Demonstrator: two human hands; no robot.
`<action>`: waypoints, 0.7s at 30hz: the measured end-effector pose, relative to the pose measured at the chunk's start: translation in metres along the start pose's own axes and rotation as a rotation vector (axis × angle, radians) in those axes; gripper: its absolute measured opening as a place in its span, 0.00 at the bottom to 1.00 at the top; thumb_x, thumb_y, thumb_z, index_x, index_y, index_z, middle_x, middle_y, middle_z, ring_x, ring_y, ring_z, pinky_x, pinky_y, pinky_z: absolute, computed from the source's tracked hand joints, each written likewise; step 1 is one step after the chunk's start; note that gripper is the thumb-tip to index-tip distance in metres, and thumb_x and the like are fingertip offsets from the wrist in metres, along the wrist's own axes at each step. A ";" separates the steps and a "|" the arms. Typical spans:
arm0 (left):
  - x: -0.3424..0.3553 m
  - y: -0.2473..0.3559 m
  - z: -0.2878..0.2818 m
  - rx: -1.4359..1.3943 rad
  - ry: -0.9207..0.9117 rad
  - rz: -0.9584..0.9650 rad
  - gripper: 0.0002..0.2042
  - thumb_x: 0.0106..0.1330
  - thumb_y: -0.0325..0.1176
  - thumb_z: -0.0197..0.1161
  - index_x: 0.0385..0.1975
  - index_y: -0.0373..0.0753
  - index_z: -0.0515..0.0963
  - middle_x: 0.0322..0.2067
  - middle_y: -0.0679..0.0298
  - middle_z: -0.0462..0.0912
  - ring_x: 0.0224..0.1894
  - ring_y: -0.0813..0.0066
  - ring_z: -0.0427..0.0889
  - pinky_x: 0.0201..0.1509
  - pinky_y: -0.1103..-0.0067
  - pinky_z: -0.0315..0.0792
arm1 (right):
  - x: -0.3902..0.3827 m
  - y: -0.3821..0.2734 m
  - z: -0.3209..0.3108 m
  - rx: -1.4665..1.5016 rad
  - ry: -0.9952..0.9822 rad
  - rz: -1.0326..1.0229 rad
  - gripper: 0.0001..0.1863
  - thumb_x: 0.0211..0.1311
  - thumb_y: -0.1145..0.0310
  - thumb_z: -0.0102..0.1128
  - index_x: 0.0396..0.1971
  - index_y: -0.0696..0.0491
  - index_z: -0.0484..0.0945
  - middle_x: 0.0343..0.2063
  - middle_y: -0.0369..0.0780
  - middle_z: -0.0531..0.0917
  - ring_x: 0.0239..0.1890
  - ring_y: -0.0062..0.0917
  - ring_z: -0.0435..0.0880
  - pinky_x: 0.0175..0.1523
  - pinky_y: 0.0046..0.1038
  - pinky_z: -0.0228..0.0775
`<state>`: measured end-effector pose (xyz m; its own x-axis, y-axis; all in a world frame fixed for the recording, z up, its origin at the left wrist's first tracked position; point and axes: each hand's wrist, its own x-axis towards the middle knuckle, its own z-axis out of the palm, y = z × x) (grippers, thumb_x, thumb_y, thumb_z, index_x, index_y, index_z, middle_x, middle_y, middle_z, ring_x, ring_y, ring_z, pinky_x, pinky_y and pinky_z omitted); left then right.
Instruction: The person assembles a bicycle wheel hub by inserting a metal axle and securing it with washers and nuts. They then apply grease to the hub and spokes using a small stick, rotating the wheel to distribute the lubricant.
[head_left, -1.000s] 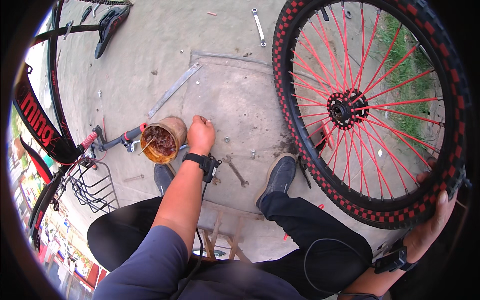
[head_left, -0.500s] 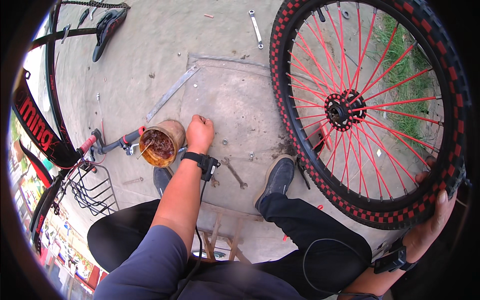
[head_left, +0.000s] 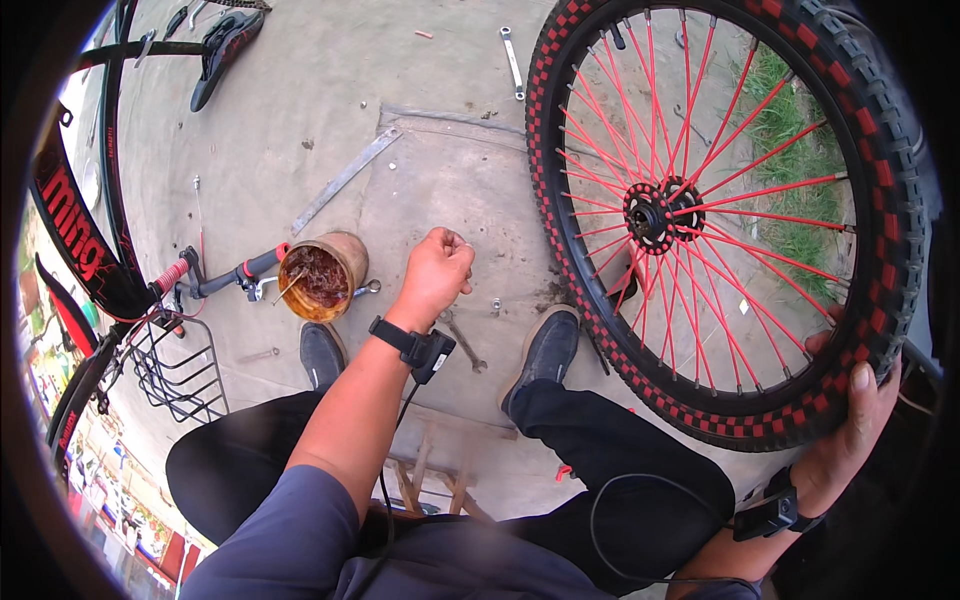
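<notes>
My left hand [head_left: 437, 265] is closed, fingertips drawn together, above the concrete floor just right of a rusty pot [head_left: 343, 258] of brown grease with a thin stick in it. What, if anything, is between the fingers I cannot make out. My right hand [head_left: 858, 420] grips the lower right of a bicycle wheel's tyre [head_left: 880, 190], which has a red and black checked sidewall; its red spokes surround a black hub [head_left: 655, 218]. An open-ended wrench [head_left: 470, 345] and a small nut [head_left: 497, 304] lie below my left hand, near my shoes.
At left stand a black and red bike frame [head_left: 85, 220], a saddle [head_left: 222, 58], a handlebar stem [head_left: 226, 283] and a wire rack [head_left: 185, 368]. A metal bar [head_left: 342, 182] and a ring spanner [head_left: 512, 64] lie farther off. Grass [head_left: 785, 110] shows through the spokes.
My left hand has moved right, away from the pot's side, with its fingers still closed. The wheel and my right hand have shifted slightly left and up in the view.
</notes>
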<state>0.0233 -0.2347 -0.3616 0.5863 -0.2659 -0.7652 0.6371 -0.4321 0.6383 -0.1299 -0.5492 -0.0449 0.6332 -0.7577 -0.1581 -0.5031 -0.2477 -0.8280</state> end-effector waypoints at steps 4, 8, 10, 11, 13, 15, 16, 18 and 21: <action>-0.032 0.042 0.038 -0.169 -0.237 0.073 0.06 0.73 0.30 0.59 0.40 0.34 0.72 0.23 0.66 0.77 0.19 0.81 0.75 0.24 0.81 0.73 | -0.001 -0.007 0.009 0.025 -0.008 0.018 0.40 0.56 0.52 0.74 0.59 0.66 0.71 0.48 0.52 0.83 0.39 0.31 0.88 0.45 0.29 0.82; -0.047 0.067 0.062 -0.275 -0.369 0.142 0.05 0.74 0.29 0.59 0.40 0.35 0.71 0.23 0.67 0.77 0.19 0.82 0.75 0.23 0.82 0.71 | -0.004 -0.006 0.022 0.028 -0.028 0.001 0.38 0.56 0.52 0.74 0.57 0.66 0.72 0.45 0.51 0.85 0.37 0.31 0.88 0.44 0.28 0.82; -0.049 0.080 0.068 -0.310 -0.391 0.178 0.05 0.74 0.29 0.59 0.40 0.35 0.71 0.23 0.68 0.77 0.19 0.83 0.75 0.23 0.82 0.71 | -0.004 -0.008 0.020 0.028 -0.049 0.006 0.37 0.57 0.53 0.73 0.57 0.65 0.72 0.45 0.51 0.85 0.38 0.31 0.88 0.45 0.29 0.82; -0.049 0.086 0.071 -0.318 -0.387 0.193 0.05 0.74 0.29 0.59 0.40 0.35 0.71 0.23 0.68 0.77 0.19 0.83 0.75 0.23 0.82 0.71 | -0.004 -0.010 0.019 0.028 -0.060 0.010 0.37 0.58 0.53 0.72 0.57 0.65 0.72 0.46 0.51 0.85 0.38 0.30 0.88 0.45 0.29 0.82; -0.051 0.094 0.075 -0.329 -0.388 0.211 0.06 0.74 0.29 0.59 0.40 0.35 0.71 0.23 0.68 0.77 0.19 0.83 0.76 0.23 0.82 0.70 | -0.006 -0.009 0.020 0.032 -0.056 0.007 0.36 0.59 0.54 0.71 0.57 0.65 0.72 0.46 0.51 0.85 0.39 0.30 0.88 0.46 0.29 0.81; -0.053 0.102 0.076 -0.335 -0.392 0.221 0.06 0.74 0.30 0.59 0.40 0.35 0.71 0.23 0.68 0.77 0.19 0.82 0.76 0.23 0.82 0.70 | -0.006 -0.008 0.021 0.034 -0.053 0.003 0.35 0.60 0.54 0.70 0.57 0.65 0.72 0.46 0.51 0.85 0.39 0.30 0.88 0.47 0.29 0.81; -0.051 0.103 0.078 -0.341 -0.398 0.220 0.06 0.75 0.30 0.59 0.41 0.35 0.71 0.23 0.68 0.77 0.19 0.82 0.76 0.23 0.82 0.69 | -0.006 -0.007 0.022 0.034 -0.052 0.001 0.34 0.61 0.54 0.69 0.57 0.65 0.72 0.46 0.51 0.85 0.39 0.30 0.87 0.47 0.29 0.81; -0.050 0.105 0.082 -0.354 -0.410 0.217 0.07 0.75 0.32 0.59 0.41 0.35 0.71 0.23 0.68 0.77 0.18 0.82 0.76 0.22 0.81 0.69 | -0.007 -0.007 0.022 0.032 -0.048 0.000 0.34 0.61 0.54 0.69 0.57 0.65 0.72 0.46 0.50 0.85 0.39 0.30 0.87 0.47 0.28 0.81; -0.041 0.098 0.088 -0.441 -0.438 0.182 0.08 0.75 0.32 0.59 0.41 0.36 0.71 0.22 0.67 0.77 0.17 0.81 0.75 0.22 0.82 0.69 | -0.006 -0.008 0.024 0.029 -0.044 0.005 0.34 0.61 0.54 0.69 0.57 0.64 0.72 0.46 0.50 0.85 0.39 0.29 0.87 0.47 0.28 0.80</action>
<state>0.0178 -0.3418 -0.2753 0.5056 -0.6686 -0.5453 0.7470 0.0230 0.6644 -0.1162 -0.5283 -0.0502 0.6561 -0.7316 -0.1852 -0.4896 -0.2259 -0.8422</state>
